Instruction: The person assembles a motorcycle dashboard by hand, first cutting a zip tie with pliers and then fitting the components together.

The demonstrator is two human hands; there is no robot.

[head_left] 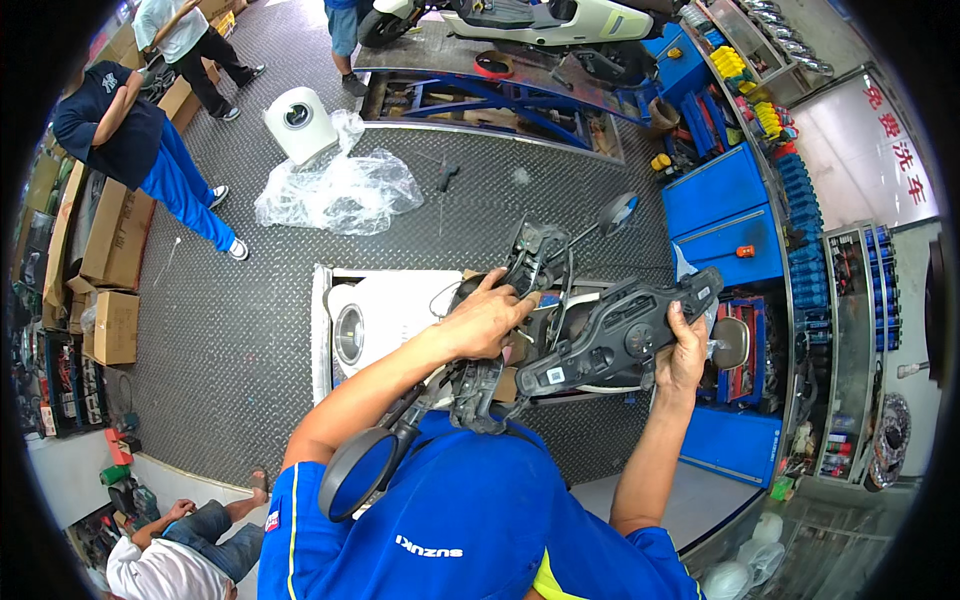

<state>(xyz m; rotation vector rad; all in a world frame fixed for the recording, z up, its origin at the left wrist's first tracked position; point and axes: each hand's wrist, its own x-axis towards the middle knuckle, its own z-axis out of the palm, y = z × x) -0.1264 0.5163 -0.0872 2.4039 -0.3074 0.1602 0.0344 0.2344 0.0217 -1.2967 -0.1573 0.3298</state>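
A long black plastic panel (600,345) is in my right hand (682,350), gripped near its right end with the thumb on top. It slants over the front of a scooter with stripped covers. My left hand (485,322) reaches among the black brackets and cables (535,262) at the scooter's handlebar area. Its fingers are bent against those parts; whatever they pinch is hidden. Left of that hand lies a white body cover (385,320) with a round opening. One round mirror (358,472) stands by my left arm, and another mirror (618,212) points away from me.
Clear plastic wrap (340,190) and a white cover (300,125) lie on the dark textured floor. Blue tool cabinets (730,215) line the right side. A second scooter (545,22) stands on a lift ahead. People stand at far left; one sits at lower left (170,560).
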